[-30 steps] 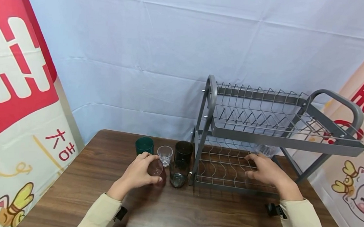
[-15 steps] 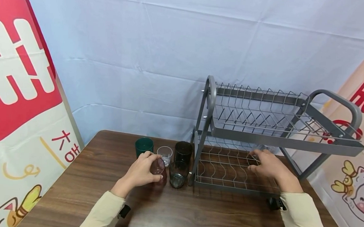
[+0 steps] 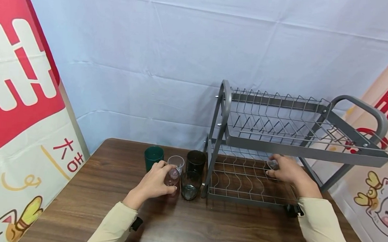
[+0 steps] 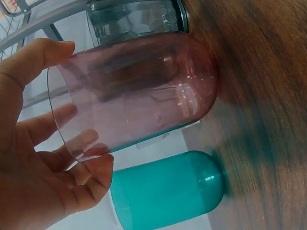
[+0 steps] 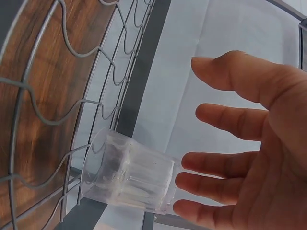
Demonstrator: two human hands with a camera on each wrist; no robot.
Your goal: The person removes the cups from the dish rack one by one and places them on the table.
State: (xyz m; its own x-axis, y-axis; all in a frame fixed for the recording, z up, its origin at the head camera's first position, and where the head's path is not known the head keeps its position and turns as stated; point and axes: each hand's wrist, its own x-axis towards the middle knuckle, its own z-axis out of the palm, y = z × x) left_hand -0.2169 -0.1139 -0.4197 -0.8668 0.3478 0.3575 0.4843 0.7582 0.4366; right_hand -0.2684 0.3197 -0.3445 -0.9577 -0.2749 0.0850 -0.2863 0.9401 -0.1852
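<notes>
My left hand [image 3: 153, 182] holds a pink see-through cup [image 4: 144, 91] near its rim, thumb on one side and fingers on the other. Whether its base touches the table cannot be told. Close by stand a green cup [image 3: 154, 154], a small clear cup [image 3: 177, 160], a dark cup [image 3: 196, 160] and a smoky grey cup [image 3: 189, 191]. My right hand [image 3: 289, 174] reaches over the rack's lower shelf. In the right wrist view its fingers are extended beside an upside-down clear ribbed cup [image 5: 129, 177], which rests rim-down on the wires; actual contact is unclear.
A grey two-tier dish rack [image 3: 261, 142] occupies the right of the wooden table [image 3: 89, 199]. Its upper tier overhangs the right hand, and its left post stands just beside the dark cups. A pale cloth [image 3: 144, 61] hangs behind.
My left hand and the pink cup have shifted slightly right, towards the grey cup. My right hand has moved a little right and farther back on the lower shelf, with its fingers more apart.
</notes>
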